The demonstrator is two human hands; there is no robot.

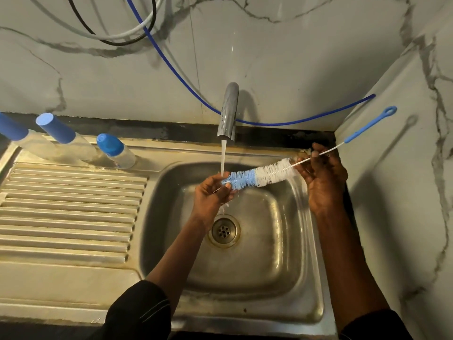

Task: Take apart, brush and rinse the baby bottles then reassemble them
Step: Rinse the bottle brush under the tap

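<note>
While water runs from the tap [228, 114] in a thin stream [223, 155], a bottle brush [259, 175] is held across the sink basin [294, 253] just below the spout. Its blue bristle end lies under the stream and its white bristles run off to the right of the tap. The left hand [213, 192] is directly beneath the spout, its fingers curled about the blue tip, though blur and spray make the exact grip hard to read. The right hand [323, 177], to the right of the tap, pinches the twisted wire stem just past the white bristles. Beyond it the blue handle [367, 126] with its loop points up and away toward the side wall. Below the tap, water falls past the left hand toward the drain [224, 230]. Three baby bottles stand in a row to the left of the tap on the sink's back ledge, all with blue caps on: the nearest [115, 150], the middle [61, 133] and the farthest [14, 133] at the frame's edge. In front of them lies the ribbed drainboard [68, 209]. A blue hose [183, 77] loops across the wall behind the tap.
</note>
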